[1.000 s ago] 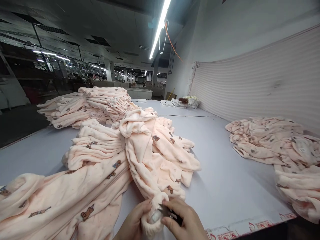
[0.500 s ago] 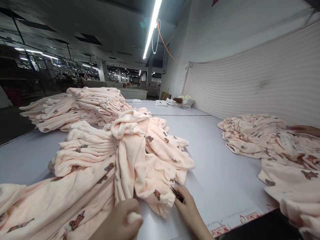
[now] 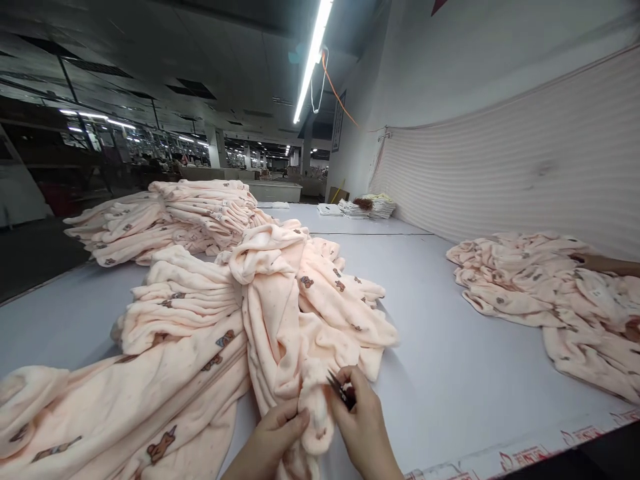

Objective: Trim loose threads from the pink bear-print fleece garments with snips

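Note:
Pink fleece garments [image 3: 273, 287] printed with brown bears lie heaped on the pale table [image 3: 415, 340] in front of me. Low in the view, my left hand [image 3: 283, 430] pinches the end of one garment part, a cuff-like piece [image 3: 317, 417], between thumb and fingers. Just right of that piece is my right hand [image 3: 357, 413], closed around small dark thread snips [image 3: 343, 390]. The snips' blades point up and left, close over the fabric.
Another pink garment pile [image 3: 200, 213] sits at the back left. At the right, a person's hand [image 3: 590, 261] touches a further pile [image 3: 540, 287]. Folded white stacks [image 3: 355, 208] lie at the far end. A striped cloth [image 3: 500, 167] hangs along the right wall.
My left hand has moved right and taken hold of the cuff-like piece, which is now lifted and turned. The snips have shifted beside it. At the right, the lower garment has been pulled back.

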The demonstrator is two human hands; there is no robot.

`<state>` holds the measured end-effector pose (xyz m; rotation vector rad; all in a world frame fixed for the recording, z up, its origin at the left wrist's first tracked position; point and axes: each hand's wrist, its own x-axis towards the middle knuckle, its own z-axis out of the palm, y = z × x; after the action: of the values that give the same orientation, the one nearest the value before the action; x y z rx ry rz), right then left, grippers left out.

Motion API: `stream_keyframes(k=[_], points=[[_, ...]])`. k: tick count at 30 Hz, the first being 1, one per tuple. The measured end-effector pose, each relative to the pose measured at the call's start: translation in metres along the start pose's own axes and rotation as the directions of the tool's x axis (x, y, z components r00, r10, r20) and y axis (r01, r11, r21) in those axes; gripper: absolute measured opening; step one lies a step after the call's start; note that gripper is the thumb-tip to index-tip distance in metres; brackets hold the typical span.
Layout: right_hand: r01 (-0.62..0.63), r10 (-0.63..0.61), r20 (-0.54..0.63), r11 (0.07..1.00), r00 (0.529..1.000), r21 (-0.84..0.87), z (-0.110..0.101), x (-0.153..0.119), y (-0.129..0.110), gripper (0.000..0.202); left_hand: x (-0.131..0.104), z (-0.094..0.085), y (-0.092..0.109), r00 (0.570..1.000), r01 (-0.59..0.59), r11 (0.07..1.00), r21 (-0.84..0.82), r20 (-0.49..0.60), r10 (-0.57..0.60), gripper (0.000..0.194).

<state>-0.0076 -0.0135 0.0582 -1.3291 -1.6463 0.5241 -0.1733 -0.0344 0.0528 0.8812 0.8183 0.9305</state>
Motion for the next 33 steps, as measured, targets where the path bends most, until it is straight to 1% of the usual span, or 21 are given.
stream_keyframes(k=[2,4,6,7,8,10,11,13,14,15,17,19,20,21,23,24,25,28,30,31,33], points=[[0.022,-0.022,0.015,1.000,1.000,-0.018,0.006,0.001,-0.006,0.012,-0.005,0.001,0.005,0.999,0.037,0.994,-0.101,0.018,-0.035,0.049],[0.062,-0.062,-0.001,0.996,0.998,-0.070,0.010,-0.001,-0.011,0.009,-0.009,0.002,0.008,1.000,0.006,0.986,-0.166,0.008,-0.005,0.050],[0.082,-0.079,0.040,0.992,0.996,-0.097,0.009,-0.003,-0.013,0.009,-0.012,0.001,0.008,0.999,-0.028,0.981,-0.190,0.009,0.030,0.048],[0.075,-0.069,0.069,0.993,0.995,-0.088,0.007,-0.004,-0.014,0.011,-0.012,-0.001,0.007,0.999,-0.037,0.985,-0.168,0.010,0.039,0.047],[0.055,-0.049,0.089,0.996,0.995,-0.064,0.006,-0.005,-0.014,0.012,-0.012,-0.003,0.005,0.999,-0.048,0.993,-0.106,0.001,0.049,0.046],[0.003,-0.004,0.085,1.000,0.996,0.011,0.002,-0.007,-0.015,0.012,-0.011,-0.007,0.002,0.993,-0.096,0.986,0.139,-0.061,0.105,0.043],[-0.015,0.011,0.069,0.999,0.998,0.045,0.001,-0.009,-0.016,0.011,-0.011,-0.009,0.000,0.981,-0.121,0.947,0.298,-0.112,0.161,0.041],[-0.027,0.023,0.047,0.996,0.999,0.085,0.001,-0.012,-0.018,0.009,-0.011,-0.011,-0.002,0.940,-0.125,0.810,0.573,-0.193,0.282,0.039],[-0.022,0.017,0.049,0.996,0.999,0.091,0.002,-0.014,-0.019,0.008,-0.011,-0.011,-0.002,0.923,-0.109,0.750,0.652,-0.215,0.321,0.038],[-0.014,0.009,0.058,0.996,0.998,0.088,0.004,-0.017,-0.019,0.007,-0.012,-0.011,-0.002,0.914,-0.093,0.718,0.690,-0.226,0.336,0.038],[0.003,-0.011,0.099,0.997,0.995,0.077,0.008,-0.021,-0.020,0.022,-0.014,-0.008,0.001,0.916,-0.112,0.734,0.670,-0.218,0.338,0.038],[0.006,-0.018,0.164,0.997,0.986,0.076,0.010,-0.023,-0.021,0.041,-0.015,-0.005,0.004,0.921,-0.186,0.815,0.549,-0.192,0.339,0.038],[-0.006,-0.009,0.190,0.997,0.982,0.079,0.010,-0.023,-0.021,0.044,-0.014,-0.003,0.006,0.925,-0.222,0.856,0.467,-0.176,0.336,0.038],[-0.025,0.007,0.207,0.996,0.978,0.084,0.010,-0.021,-0.022,0.040,-0.014,-0.002,0.007,0.931,-0.249,0.889,0.384,-0.157,0.329,0.039],[-0.079,0.056,0.215,0.992,0.975,0.098,0.009,-0.017,-0.024,0.021,-0.013,0.000,0.007,0.943,-0.271,0.924,0.270,-0.117,0.311,0.042],[-0.106,0.082,0.205,0.988,0.975,0.110,0.010,-0.014,-0.024,0.011,-0.014,0.001,0.006,0.945,-0.277,0.926,0.255,-0.103,0.311,0.043],[-0.131,0.106,0.185,0.983,0.977,0.129,0.011,-0.012,-0.025,0.008,-0.015,0.001,0.004,0.943,-0.283,0.920,0.272,-0.096,0.318,0.046],[-0.192,0.173,0.104,0.959,0.979,0.209,0.018,-0.008,-0.025,0.019,-0.022,-0.003,-0.006,0.934,-0.250,0.862,0.442,-0.123,0.334,0.060],[-0.192,0.183,0.060,0.948,0.981,0.253,0.023,-0.009,-0.024,0.020,-0.026,-0.008,-0.011,0.937,-0.174,0.831,0.528,-0.171,0.304,0.055],[-0.179,0.172,0.053,0.947,0.984,0.265,0.025,-0.011,-0.024,0.019,-0.027,-0.011,-0.013,0.943,-0.140,0.840,0.525,-0.189,0.275,0.049],[-0.143,0.131,0.060,0.951,0.990,0.274,0.026,-0.013,-0.024,0.018,-0.026,-0.015,-0.014,0.959,-0.124,0.903,0.411,-0.185,0.215,0.044]])
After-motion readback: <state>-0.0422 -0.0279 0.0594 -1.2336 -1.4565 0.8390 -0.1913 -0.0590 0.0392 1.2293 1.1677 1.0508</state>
